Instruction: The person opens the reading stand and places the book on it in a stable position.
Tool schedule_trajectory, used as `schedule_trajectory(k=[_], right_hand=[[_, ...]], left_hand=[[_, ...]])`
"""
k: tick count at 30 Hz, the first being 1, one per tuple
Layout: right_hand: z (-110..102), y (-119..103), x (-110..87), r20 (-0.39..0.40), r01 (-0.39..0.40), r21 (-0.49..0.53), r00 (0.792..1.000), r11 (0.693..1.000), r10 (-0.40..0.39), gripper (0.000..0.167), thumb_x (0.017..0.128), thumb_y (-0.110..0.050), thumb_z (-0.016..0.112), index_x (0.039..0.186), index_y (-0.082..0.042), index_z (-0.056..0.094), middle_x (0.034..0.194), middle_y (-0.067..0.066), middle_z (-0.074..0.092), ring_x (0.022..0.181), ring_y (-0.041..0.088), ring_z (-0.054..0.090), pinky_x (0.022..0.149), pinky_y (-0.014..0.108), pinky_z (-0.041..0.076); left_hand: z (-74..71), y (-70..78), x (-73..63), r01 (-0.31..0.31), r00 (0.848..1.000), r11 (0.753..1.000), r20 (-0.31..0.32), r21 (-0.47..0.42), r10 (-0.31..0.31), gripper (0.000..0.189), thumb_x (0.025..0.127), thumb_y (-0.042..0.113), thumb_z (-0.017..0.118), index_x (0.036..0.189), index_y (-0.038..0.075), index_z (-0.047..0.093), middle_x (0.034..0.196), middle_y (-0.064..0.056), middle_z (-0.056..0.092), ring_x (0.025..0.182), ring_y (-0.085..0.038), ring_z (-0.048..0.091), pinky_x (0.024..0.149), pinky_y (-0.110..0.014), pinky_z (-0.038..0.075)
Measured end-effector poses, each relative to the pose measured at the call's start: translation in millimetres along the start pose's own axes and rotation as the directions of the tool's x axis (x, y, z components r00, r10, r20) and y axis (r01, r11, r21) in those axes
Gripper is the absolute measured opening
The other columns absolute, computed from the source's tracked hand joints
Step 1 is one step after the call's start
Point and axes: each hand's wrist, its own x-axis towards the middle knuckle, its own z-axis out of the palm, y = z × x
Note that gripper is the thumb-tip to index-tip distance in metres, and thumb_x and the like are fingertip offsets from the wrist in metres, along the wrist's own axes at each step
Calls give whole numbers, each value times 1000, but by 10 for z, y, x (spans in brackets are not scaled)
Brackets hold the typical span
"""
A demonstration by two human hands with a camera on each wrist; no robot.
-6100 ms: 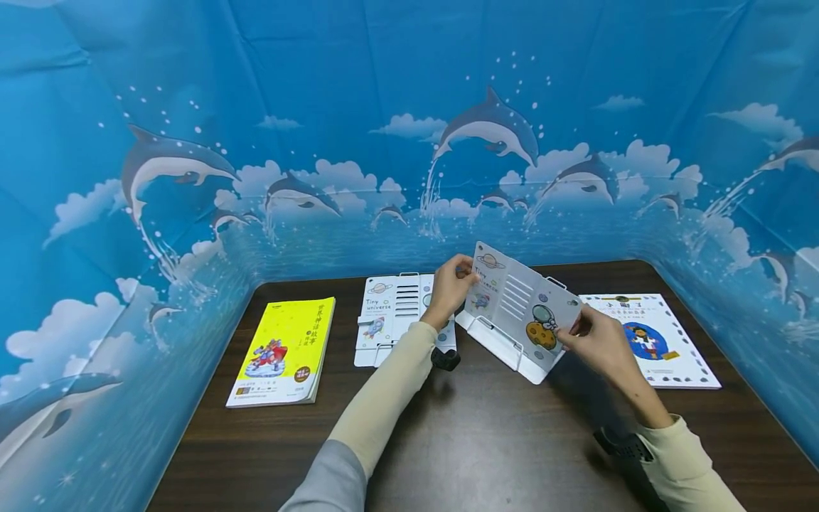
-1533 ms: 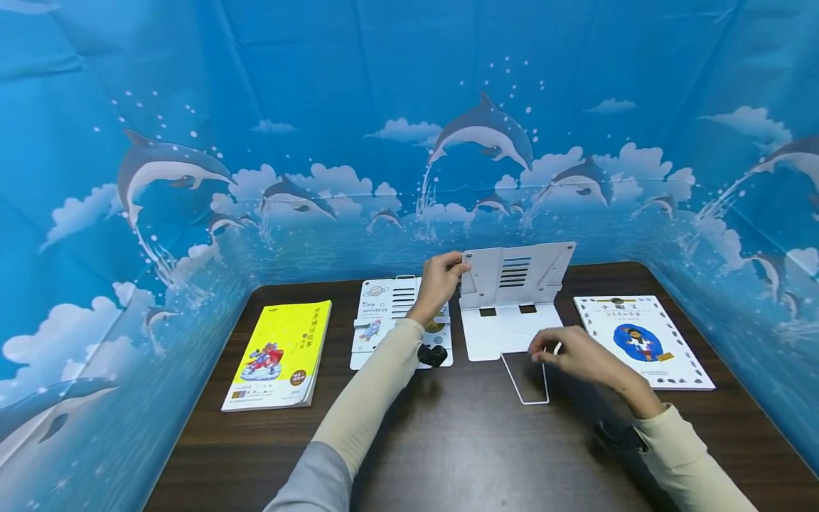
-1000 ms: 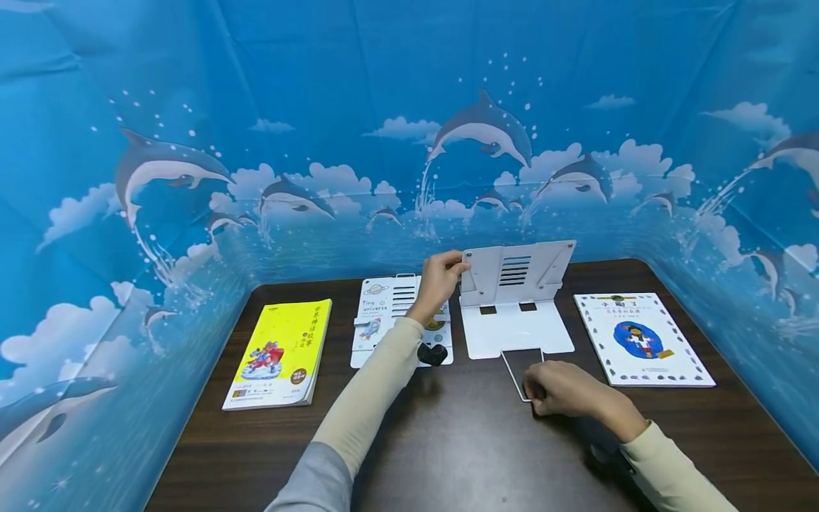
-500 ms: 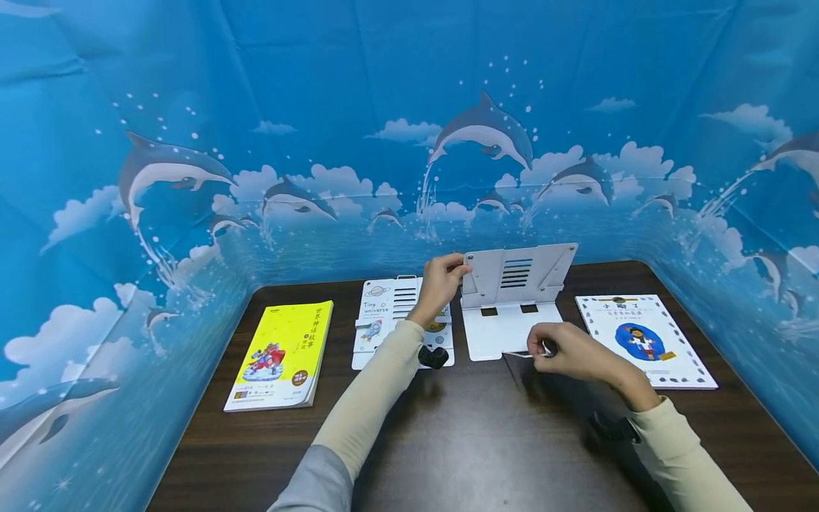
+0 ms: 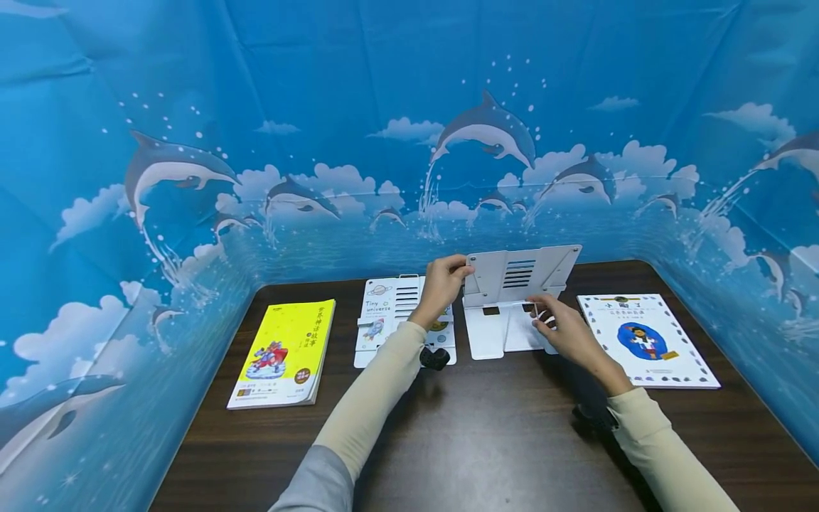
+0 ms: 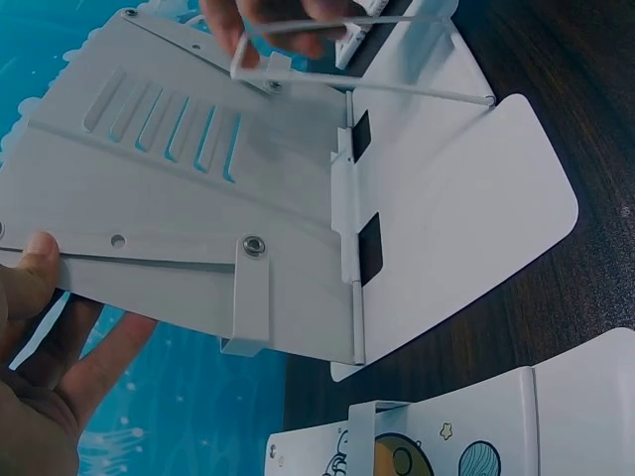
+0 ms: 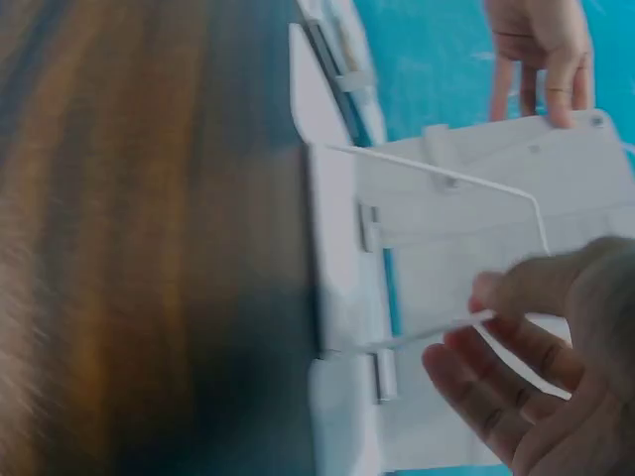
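A white book stand stands unfolded at the table's back, its slotted panel (image 5: 489, 282) upright and its plain base (image 5: 484, 336) flat on the wood. My left hand (image 5: 441, 286) pinches the panel's left edge, thumb on the near face in the left wrist view. My right hand (image 5: 566, 331) holds one side of a thin white wire support (image 7: 451, 177) between thumb and fingers. That wire is hinged at the base's front edge and tilts up over the base towards the panel. Its far end is partly hidden by my right fingers in the head view.
A second stand (image 5: 374, 323), printed "Tiny universe", lies folded left of the open one, partly under my left forearm. Farther left lies a yellow book (image 5: 288, 348). A white book (image 5: 646, 341) lies at the right. A blue dolphin-print curtain (image 5: 358, 142) surrounds the dark wooden table (image 5: 486, 441).
Earlier both hands held the stand folded, printed side showing; it now stands opened. The wire support lay flat on the table; my right hand has lifted it up and back over the base.
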Motion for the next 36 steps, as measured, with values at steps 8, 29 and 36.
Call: schedule_trajectory(k=[8,29,36], right_hand=[[148,153,22,-20,-144,-28,990,989,143,16,101,-8,70,113,3,68,99,18,74,86,26,67,75,40,54],[134,217,-20,65,-208,39,977,977,205,17,104,-12,68,109,3,71,87,12,74,71,16,62,59,29,46],[137,213,-20,57,-199,35,979,979,197,17,104,-11,68,110,5,71,87,13,74,71,16,62,58,27,46]], left_hand=[[2,-2,-15,-14,1000,1000,7,1,14,17,106,17,66,109,5,78,93,-19,74,74,-24,61,66,-24,47],[46,-45,-247,-30,999,998,10,-52,30,19,104,12,68,118,5,80,106,-14,80,75,-8,62,65,-22,47],[57,-53,-346,-38,999,999,18,-23,39,21,104,9,68,121,7,79,112,-8,80,100,-15,77,78,-26,59]])
